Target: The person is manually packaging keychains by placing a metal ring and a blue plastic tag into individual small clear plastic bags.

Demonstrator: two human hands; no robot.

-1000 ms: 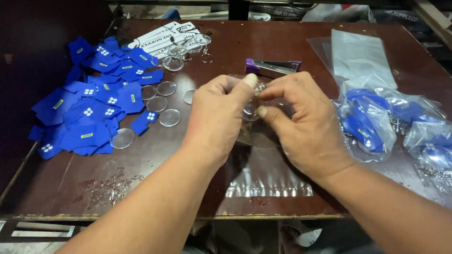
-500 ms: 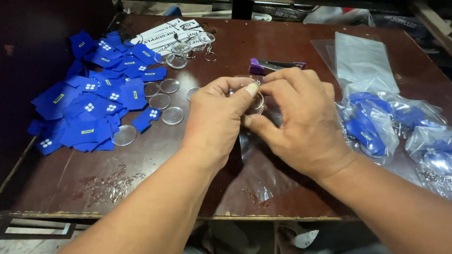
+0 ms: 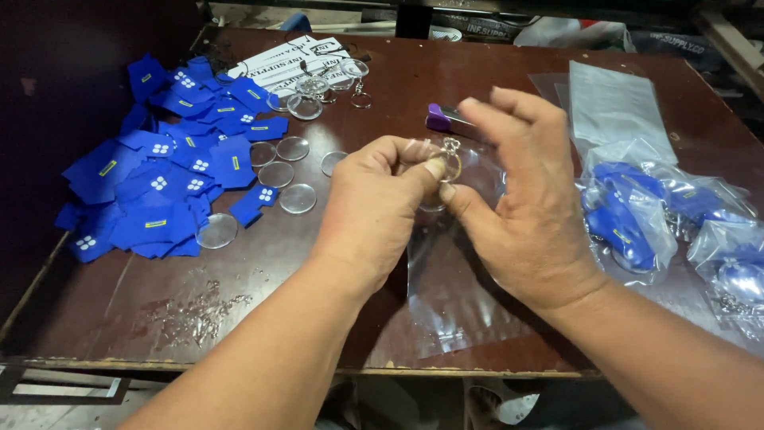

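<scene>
Dark brown worktop, scuffed, front edge near the camera. Both forearms come in from the bottom and meet over the middle.

Left hand: back of hand up, fingers curled in, thumb and forefinger pinched on a small metal key ring. Right hand: wrist bent inward, thumb pressed up against the left thumb tip at the ring, the other fingers spread and lifted, not closed. Thumb also seems to pinch the top of a clear plastic bag, which hangs from the hands down to the worktop front edge; the exact grip on the bag is hard to tell. Ring sits between the two thumbs, above the bag mouth.

Left of the hands: pile of blue shirt-shaped cutouts, with clear round discs scattered just beside it. Far side: printed white sheets with more discs and rings on them. Purple tool behind the right hand's fingers. Right side: stack of empty clear bags and filled bags with blue pieces close to the right wrist.
</scene>
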